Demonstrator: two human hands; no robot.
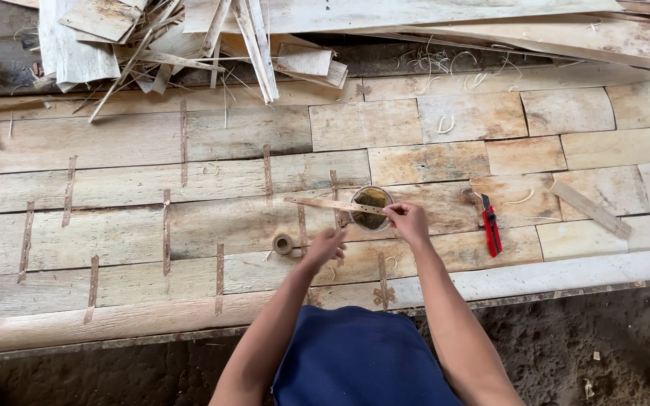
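The right hand (408,220) pinches the end of a thin wooden strip (332,204) lying across the rim of a small round bowl (371,209) of dark liquid on the veneer sheets (129,180). The left hand (325,246) hovers loosely curled, holding nothing, just right of a tape roll (283,243). A red utility knife (491,226) lies near on the right, and scrap veneer (144,45) is piled well beyond.

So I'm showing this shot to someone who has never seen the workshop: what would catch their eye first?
Probably the two hands at the centre: the right hand pinches a thin wooden strip laid across a small round container, while the left hand hovers just below it. Next, the red utility knife to the right stands out against the pale veneer sheets patched with tape. A heap of wood offcuts fills the top.
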